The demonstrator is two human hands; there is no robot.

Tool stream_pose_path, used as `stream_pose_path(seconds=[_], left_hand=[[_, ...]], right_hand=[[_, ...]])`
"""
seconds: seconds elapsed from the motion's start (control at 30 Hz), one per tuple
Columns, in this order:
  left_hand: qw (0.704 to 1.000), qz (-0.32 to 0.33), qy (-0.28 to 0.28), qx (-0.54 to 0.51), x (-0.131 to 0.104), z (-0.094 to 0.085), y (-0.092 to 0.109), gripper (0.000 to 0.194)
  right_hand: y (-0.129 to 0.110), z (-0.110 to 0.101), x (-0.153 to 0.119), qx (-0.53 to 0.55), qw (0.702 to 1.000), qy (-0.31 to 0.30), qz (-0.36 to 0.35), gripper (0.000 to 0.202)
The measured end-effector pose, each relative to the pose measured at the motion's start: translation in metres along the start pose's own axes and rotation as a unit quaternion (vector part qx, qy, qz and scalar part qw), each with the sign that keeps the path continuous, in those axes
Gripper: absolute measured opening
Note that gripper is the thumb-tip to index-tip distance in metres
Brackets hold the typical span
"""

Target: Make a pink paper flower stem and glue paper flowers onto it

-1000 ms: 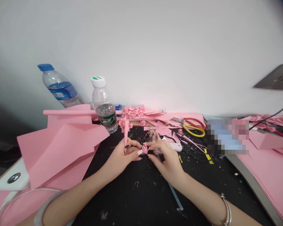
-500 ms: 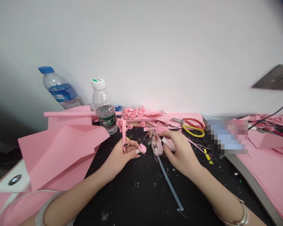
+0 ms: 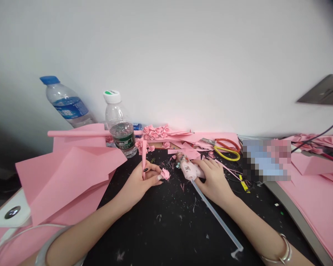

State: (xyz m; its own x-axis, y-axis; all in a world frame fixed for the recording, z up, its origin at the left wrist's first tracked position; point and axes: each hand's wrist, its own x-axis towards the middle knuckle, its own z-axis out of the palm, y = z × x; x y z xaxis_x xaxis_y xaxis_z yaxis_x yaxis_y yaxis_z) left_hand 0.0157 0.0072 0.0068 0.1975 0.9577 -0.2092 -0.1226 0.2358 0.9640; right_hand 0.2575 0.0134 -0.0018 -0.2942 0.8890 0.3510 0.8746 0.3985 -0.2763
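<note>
My left hand (image 3: pixel 144 176) is closed, pinching a small folded pink paper flower (image 3: pixel 165 174) between thumb and fingers. A thin rolled pink paper tube (image 3: pixel 144 157) stands upright in the same hand, with more pink folded paper by its top. My right hand (image 3: pixel 212 176) is wrapped round the handle of a pale pink glue gun (image 3: pixel 189 169), a little to the right of the flower. Its nozzle end is crusted with stuck bits and points away from me. A long clear glue stick (image 3: pixel 218 218) juts from its back toward me, under my right wrist.
Two water bottles, one blue-capped (image 3: pixel 69 105) and one white-capped (image 3: pixel 120 129), stand at the back left near pink sheets (image 3: pixel 72 173). Folded flowers (image 3: pixel 156 131) lie along the wall. Scissors (image 3: pixel 227 149) and a blurred-out device (image 3: pixel 266 160) are on the right. Scraps litter the black tabletop (image 3: pixel 166 229).
My right hand has closed round the glue gun's handle and turned it, so the nozzle tips left and the glue stick's tail has swung right. My left hand keeps its hold.
</note>
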Motion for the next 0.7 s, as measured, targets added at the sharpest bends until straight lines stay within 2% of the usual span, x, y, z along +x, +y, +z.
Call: stream_pose_path(seconds=[0.13,0.23,0.4,0.7], left_hand=[[1.0,-0.009,0.005,-0.001,0.001,0.0,0.0,0.032],[1.0,-0.008,0.011,0.011,0.001,0.0,0.0,0.029],[1.0,0.002,0.012,0.026,0.001,0.0,0.0,0.026],[1.0,0.025,0.006,0.005,0.0,-0.002,-0.004,0.033]], right_hand=[[0.004,-0.008,0.001,0.162,0.985,0.041,0.033,0.033],[0.002,-0.016,0.001,0.234,0.968,0.041,0.08,0.024],[0.002,-0.015,-0.005,0.317,0.946,-0.023,0.066,0.016],[0.001,-0.01,-0.005,0.349,0.929,-0.108,0.055,0.014]])
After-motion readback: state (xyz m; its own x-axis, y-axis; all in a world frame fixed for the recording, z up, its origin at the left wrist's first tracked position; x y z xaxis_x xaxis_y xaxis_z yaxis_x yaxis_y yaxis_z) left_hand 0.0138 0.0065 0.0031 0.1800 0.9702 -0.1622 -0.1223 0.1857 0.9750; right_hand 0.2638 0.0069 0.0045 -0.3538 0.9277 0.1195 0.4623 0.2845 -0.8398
